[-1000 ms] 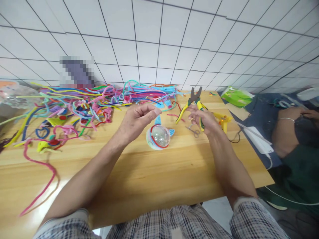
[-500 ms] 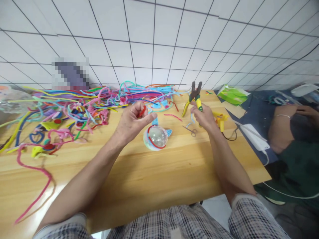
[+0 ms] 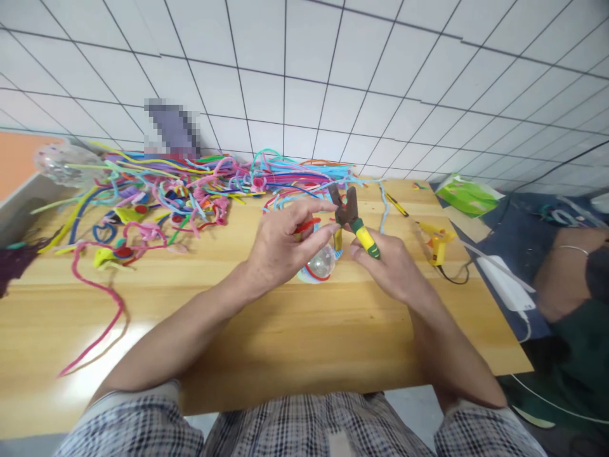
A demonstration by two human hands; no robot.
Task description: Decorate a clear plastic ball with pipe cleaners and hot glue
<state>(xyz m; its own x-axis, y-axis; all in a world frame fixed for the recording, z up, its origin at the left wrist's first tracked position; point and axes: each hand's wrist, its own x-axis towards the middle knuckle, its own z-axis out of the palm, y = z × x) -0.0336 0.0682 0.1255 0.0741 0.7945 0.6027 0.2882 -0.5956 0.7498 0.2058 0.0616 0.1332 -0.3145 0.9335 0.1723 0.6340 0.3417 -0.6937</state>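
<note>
My left hand is curled round a red pipe cleaner, with its thumb and index finger reaching to the jaws of the pliers. The pliers, with yellow and green handles and dark jaws, are gripped in my right hand. Their jaws are spread and point up and to the left. Below the hands, a clear dome edged in red lies on the wooden table, partly covered by my left hand.
Tangled pipe cleaners spread along the back left. To the right lie a yellow pen-like tool, a yellow glue gun, a green packet and a white power strip. Another person's arm is at far right.
My hands have come together over the dome, and the pliers have moved left to my left fingertips. The camera view has shifted slightly, showing more at the left.
</note>
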